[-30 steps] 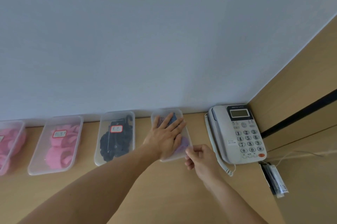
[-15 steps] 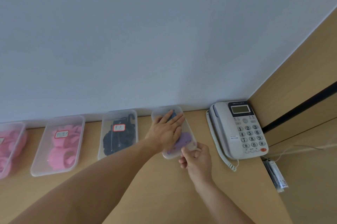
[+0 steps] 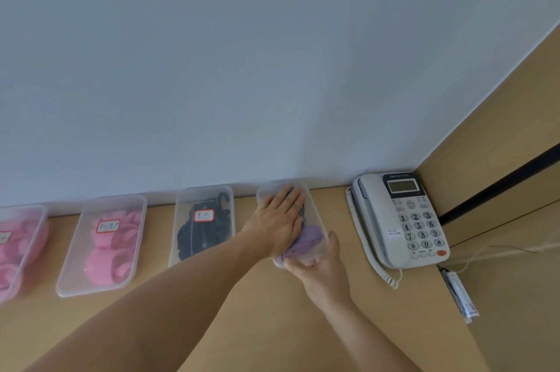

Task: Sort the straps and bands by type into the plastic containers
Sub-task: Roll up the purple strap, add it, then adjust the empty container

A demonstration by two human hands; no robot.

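Over the last second the right hand (image 3: 321, 270) had come in from just right of the rightmost clear container (image 3: 315, 214) and closed on its near end. The left hand (image 3: 278, 221) had stayed flat on what lay inside. At this moment the container sat a little right of centre in the lower half of the frame, its far short end against the wall (image 3: 272, 68). Its long axis ran from that wall down the frame, with the near end leaning slightly right. The right hand gripped that near end, thumb up along the right wall and fingers curled round the near left corner, so it sat on the line of the axis. The left hand lay open, fingers straight and together and pointing up the frame. It pressed down the contents: a purple band (image 3: 310, 238) beside the palm's edge and dark straps (image 3: 303, 211) beside the fingers. Any slide or straightening of the box would probably run along that axis, toward or away from the right hand, with the left hand only keeping the bands in. To the left stood a box of black straps (image 3: 181, 205), then two boxes of pink bands (image 3: 91, 287), all apart from one another. A telephone (image 3: 400, 220) stood to the right, not touching. No loose bands showed on the desk (image 3: 242, 326), so the sorting looked nearly done.
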